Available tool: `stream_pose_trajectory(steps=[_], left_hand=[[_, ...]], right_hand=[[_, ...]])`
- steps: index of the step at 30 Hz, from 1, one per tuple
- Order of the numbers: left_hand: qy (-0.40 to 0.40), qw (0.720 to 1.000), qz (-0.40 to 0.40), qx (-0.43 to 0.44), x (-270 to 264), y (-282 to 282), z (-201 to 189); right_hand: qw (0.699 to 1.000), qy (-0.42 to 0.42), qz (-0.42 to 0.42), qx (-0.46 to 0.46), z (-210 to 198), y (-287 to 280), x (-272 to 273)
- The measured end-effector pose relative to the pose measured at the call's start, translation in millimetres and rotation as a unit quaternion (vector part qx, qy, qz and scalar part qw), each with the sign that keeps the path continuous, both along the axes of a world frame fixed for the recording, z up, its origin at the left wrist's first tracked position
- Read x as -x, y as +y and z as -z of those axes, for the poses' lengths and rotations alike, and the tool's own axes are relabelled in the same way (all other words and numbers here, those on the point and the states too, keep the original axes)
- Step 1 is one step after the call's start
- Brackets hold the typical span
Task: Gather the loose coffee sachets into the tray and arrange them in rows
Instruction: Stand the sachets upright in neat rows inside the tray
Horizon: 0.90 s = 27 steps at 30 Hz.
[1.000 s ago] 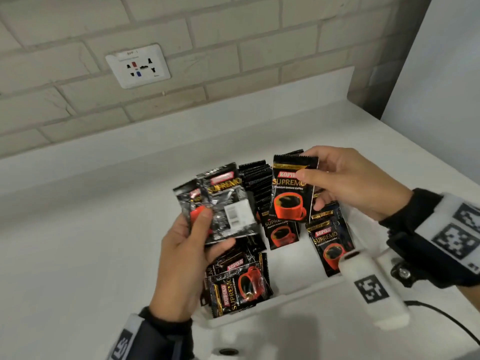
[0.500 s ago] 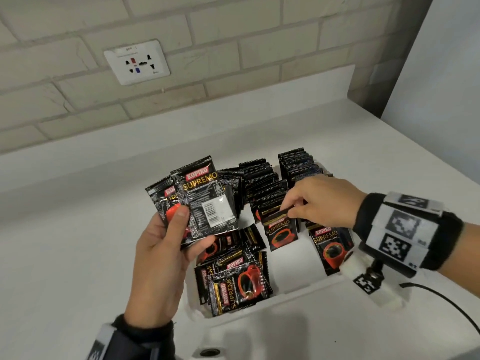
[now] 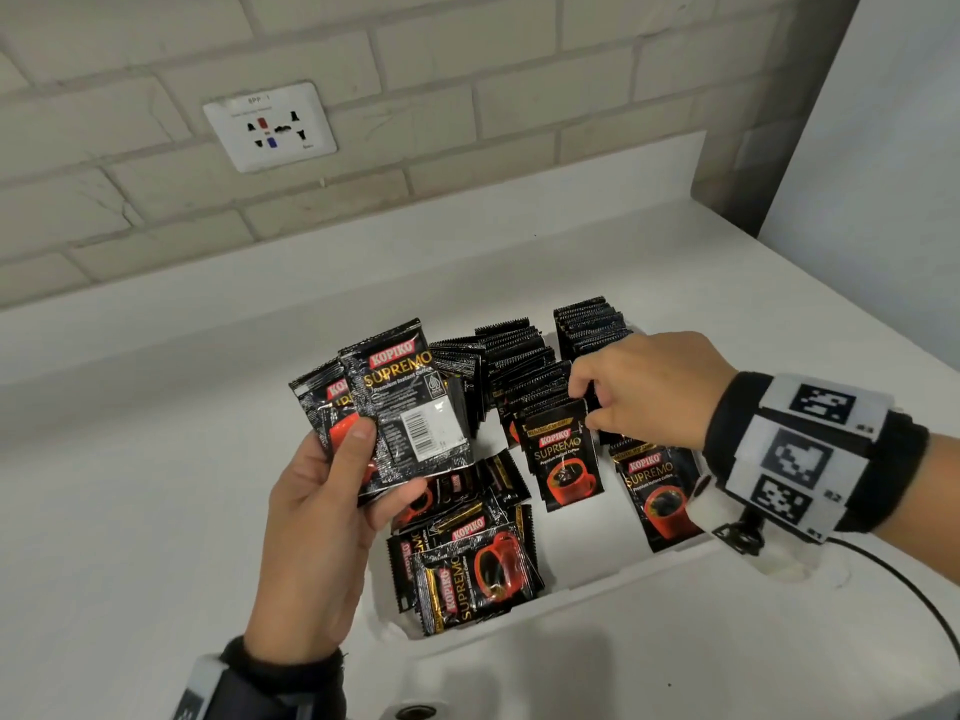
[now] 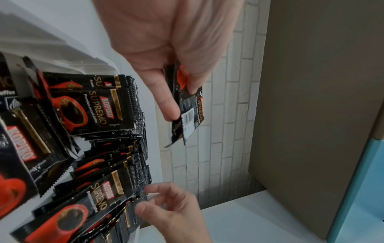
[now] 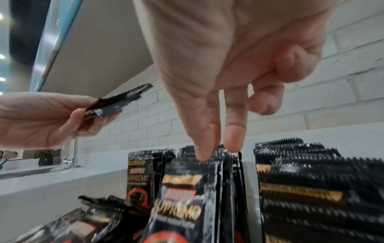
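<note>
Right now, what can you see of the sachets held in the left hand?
The sachets in the left hand are at least two glossy black foil packets with serrated edges, fanned and overlapping. The front one shows its back: Kopiko Supremo print and a white barcode panel. The one behind shows a red cup. The left hand holds them above the tray's left side, thumb on the front.

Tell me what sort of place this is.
Probably a pantry or kitchenette counter: a white worktop against a brick wall with a socket, a tap over a sink farther along, and a tray of coffee sachets.
</note>
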<state>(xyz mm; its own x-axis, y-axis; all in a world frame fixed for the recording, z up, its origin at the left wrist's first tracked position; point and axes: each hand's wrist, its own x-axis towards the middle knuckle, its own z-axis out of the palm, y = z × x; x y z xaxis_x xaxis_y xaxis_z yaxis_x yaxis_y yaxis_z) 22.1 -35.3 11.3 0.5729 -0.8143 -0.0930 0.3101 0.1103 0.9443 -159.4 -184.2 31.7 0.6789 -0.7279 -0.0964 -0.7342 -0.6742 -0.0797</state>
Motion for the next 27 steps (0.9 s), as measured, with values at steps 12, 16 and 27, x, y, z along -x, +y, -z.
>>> stream_pose_trajectory(steps=[12, 16, 27], left_hand=[[0.000, 0.997, 0.075, -0.026, 29, -12, 3], [-0.002, 0.996, 0.082, -0.023, 37, -15, 2], [0.043, 0.998, 0.049, -0.023, 37, -19, 5]], right_hand=[[0.927, -0.272, 0.013, -0.259, -37, 18, -15], [0.895, -0.342, 0.019, -0.287, -25, 18, -21], [0.947, -0.316, -0.061, -0.011, -39, 37, -12]])
